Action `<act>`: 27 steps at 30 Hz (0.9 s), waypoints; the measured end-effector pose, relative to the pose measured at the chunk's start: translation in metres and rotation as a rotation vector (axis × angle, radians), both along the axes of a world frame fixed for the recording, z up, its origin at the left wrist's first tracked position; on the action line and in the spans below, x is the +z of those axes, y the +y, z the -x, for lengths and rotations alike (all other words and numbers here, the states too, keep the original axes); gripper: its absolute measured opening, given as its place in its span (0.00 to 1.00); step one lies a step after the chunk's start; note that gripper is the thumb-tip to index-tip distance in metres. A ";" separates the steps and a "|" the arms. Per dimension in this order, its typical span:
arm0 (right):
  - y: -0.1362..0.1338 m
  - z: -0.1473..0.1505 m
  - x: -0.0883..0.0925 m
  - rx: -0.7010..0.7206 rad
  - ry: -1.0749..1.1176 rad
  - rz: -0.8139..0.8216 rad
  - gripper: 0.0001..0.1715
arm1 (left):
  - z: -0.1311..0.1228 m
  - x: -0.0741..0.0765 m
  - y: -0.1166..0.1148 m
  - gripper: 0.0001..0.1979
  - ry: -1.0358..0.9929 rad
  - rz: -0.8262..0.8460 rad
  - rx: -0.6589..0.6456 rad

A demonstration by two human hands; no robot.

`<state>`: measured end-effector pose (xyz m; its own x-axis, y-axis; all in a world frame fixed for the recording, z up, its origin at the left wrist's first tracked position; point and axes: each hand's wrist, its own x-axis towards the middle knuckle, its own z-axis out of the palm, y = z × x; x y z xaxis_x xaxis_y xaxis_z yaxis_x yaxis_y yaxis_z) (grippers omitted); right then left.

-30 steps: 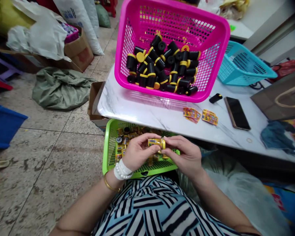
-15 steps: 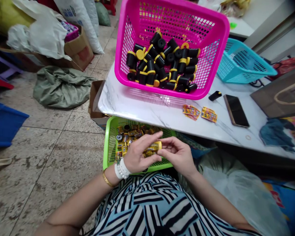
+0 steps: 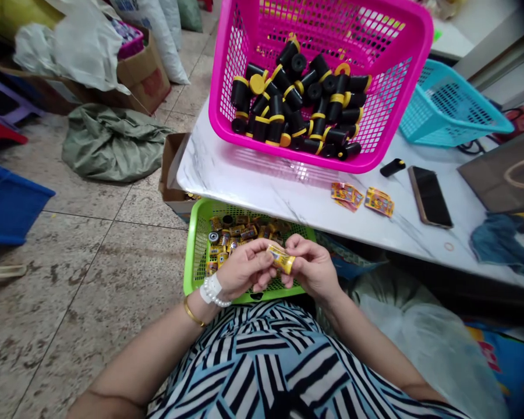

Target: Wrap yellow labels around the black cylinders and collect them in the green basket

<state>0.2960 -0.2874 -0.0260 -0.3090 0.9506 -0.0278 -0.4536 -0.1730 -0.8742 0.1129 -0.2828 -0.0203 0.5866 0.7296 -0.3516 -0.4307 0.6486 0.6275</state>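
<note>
Between my two hands is a small cylinder (image 3: 282, 260) with a yellow printed label around it, tilted down to the right. My left hand (image 3: 247, 266) pinches its left end between thumb and fingers. At its right end, my right hand (image 3: 313, 263) grips it with thumb and forefinger. Under my hands sits a green basket (image 3: 193, 256) with several labelled cylinders (image 3: 235, 231) lying in it. On the table above, a pink basket (image 3: 262, 148) holds many black cylinders (image 3: 276, 107) with yellow ends.
Two small stacks of printed labels (image 3: 379, 201) lie on the marble-patterned table (image 3: 253, 185), near a lone black cylinder (image 3: 392, 168) and a phone (image 3: 429, 196). A blue basket (image 3: 458, 131) stands at the right. A cardboard box (image 3: 171, 169) is by the table's left edge.
My left hand has gone from lying flat along the cylinder to pinching its left end. The labelled cylinder now shows more fully between both hands. The view has shifted slightly.
</note>
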 end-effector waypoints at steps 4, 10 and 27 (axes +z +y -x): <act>-0.001 0.002 -0.003 0.022 -0.024 0.012 0.10 | -0.005 0.000 -0.001 0.21 0.059 0.022 0.041; -0.002 0.007 -0.002 -0.117 -0.041 -0.038 0.07 | -0.013 0.002 -0.003 0.22 -0.032 0.023 0.094; -0.001 0.022 -0.023 -0.058 -0.298 -0.123 0.13 | -0.015 -0.040 -0.004 0.35 0.288 0.034 0.016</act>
<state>0.2735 -0.2881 -0.0487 -0.2494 0.9684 0.0076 -0.1806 -0.0388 -0.9828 0.1280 -0.2864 -0.0604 0.4475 0.7232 -0.5260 -0.2486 0.6656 0.7037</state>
